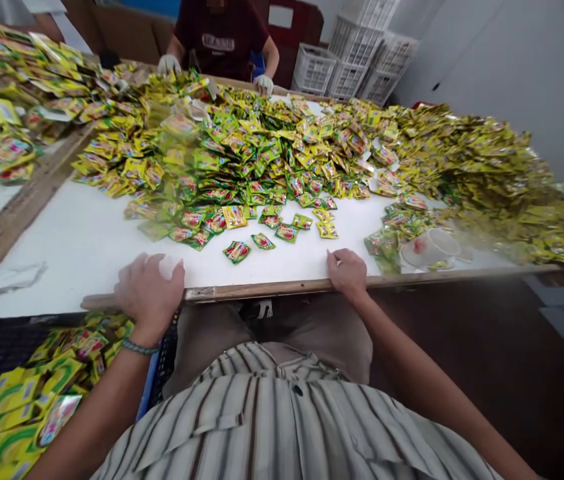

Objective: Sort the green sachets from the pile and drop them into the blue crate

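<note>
At one o'clock, white crates (357, 57) with holes in their sides stand in tall piles. A person (219, 40) in a dark red shirt is near eleven o'clock. A plain pale wall (512, 73) is at two o'clock. At three, there is a pale cup (435, 247) with a red spot. A crumpled white sheet (5, 281) (cloth or paper, I can't tell) lies at nine.

I see packets (257, 157) in yellow and green, splashed with red, on a white tabletop (82, 247) edged in brown. The nearer shirt (272, 427) is pale with brown and grey stripes, worn with grey-brown trousers (202, 340) and a green bracelet (138, 348). Across from me, a maroon T-shirt (202, 23) carries pale lettering above white gloves (264, 84).
</note>
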Tool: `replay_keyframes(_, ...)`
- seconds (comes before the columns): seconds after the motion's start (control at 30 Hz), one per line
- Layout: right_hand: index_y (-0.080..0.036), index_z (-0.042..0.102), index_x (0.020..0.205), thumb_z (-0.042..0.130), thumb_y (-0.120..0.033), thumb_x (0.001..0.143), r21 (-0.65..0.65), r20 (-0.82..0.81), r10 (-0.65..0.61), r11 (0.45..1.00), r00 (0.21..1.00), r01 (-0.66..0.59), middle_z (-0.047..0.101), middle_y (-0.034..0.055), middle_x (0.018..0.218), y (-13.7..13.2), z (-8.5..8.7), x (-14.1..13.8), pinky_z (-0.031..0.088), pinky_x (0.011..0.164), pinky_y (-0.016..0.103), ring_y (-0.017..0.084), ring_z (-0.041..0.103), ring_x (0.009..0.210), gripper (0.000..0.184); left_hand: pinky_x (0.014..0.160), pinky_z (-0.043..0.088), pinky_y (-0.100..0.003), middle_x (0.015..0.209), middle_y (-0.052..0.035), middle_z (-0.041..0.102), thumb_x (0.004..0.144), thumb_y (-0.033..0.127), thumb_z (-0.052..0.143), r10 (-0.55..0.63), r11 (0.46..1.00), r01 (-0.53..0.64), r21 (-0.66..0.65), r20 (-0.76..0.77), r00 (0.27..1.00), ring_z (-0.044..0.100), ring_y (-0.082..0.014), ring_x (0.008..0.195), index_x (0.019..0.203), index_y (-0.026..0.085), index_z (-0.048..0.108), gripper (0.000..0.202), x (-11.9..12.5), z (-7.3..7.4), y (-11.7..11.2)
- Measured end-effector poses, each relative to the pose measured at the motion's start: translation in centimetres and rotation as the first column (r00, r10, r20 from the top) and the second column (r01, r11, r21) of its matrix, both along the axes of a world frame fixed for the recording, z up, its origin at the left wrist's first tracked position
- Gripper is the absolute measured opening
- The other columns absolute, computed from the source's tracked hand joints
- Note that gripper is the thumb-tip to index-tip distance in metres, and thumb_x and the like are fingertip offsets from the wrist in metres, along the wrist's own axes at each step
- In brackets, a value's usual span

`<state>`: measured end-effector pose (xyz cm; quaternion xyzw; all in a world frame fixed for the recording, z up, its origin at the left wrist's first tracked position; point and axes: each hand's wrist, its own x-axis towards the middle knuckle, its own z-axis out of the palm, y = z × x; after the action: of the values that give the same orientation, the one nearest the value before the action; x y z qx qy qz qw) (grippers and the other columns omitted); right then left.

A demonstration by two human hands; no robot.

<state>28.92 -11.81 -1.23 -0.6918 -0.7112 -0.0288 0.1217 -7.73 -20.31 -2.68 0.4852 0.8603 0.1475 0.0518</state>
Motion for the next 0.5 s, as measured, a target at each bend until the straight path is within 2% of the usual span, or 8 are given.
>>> replay_keyframes(0.07, -0.016, 0.061, 0.061, 0.048, -0.029, 0.091, 0.003, -0.008, -0.004, 1.000, 1.000, 0.004, 0.067, 0.0087, 0.076, -0.04, 0.10, -0.06, 0.035, 0.069, 0.029, 0.018, 0.053, 0.072, 0.035, 0.093, 0.037, -0.044, 0.135, -0.0074, 0.054, 0.095, 0.055, 0.032, 0.003, 1.000, -0.002, -0.013, 0.013, 1.000, 0.047, -0.0288, 0.121, 0.127, 0.018, 0.059, 0.056, 0.09, 0.25, -0.08)
replay_keyframes(0.23, -0.016, 0.061, 0.063, 0.047, -0.029, 0.092, -0.035, -0.012, -0.018, 0.999, 1.000, 0.017, 0.068, 0.0089, 0.079, 0.05, 0.13, -0.18, 0.035, 0.070, 0.029, 0.018, 0.054, 0.075, 0.035, 0.094, 0.040, -0.049, 0.137, -0.0132, 0.053, 0.092, 0.057, 0.035, 0.002, 1.000, -0.004, 0.027, 0.054, 0.999, 0.048, -0.0334, 0.121, 0.124, 0.012, 0.061, 0.061, 0.15, 0.39, 0.00)
replay_keyframes(0.4, -0.014, 0.065, 0.071, 0.046, -0.029, 0.094, -0.076, 0.026, -0.057, 0.995, 0.998, 0.059, 0.069, 0.0103, 0.085, 0.00, 0.25, -0.34, 0.036, 0.073, 0.028, 0.018, 0.057, 0.080, 0.034, 0.097, 0.040, -0.047, 0.136, -0.0073, 0.055, 0.093, 0.057, 0.026, 0.014, 1.000, -0.014, -0.019, 0.016, 1.000, 0.049, -0.0330, 0.123, 0.126, 0.018, 0.061, 0.062, 0.23, 0.81, 0.13)
replay_keyframes(0.5, -0.015, 0.066, 0.076, 0.042, -0.029, 0.097, -0.129, 0.055, -0.071, 0.989, 0.996, 0.078, 0.069, 0.0100, 0.089, -0.35, 0.72, -0.61, 0.037, 0.075, 0.028, 0.018, 0.059, 0.086, 0.035, 0.098, 0.041, -0.050, 0.139, -0.0096, 0.053, 0.088, 0.053, 0.036, 0.062, 0.997, -0.061, -0.036, 0.046, 0.997, 0.051, -0.0363, 0.119, 0.124, 0.017, 0.060, 0.057, 0.16, 0.92, -0.17)
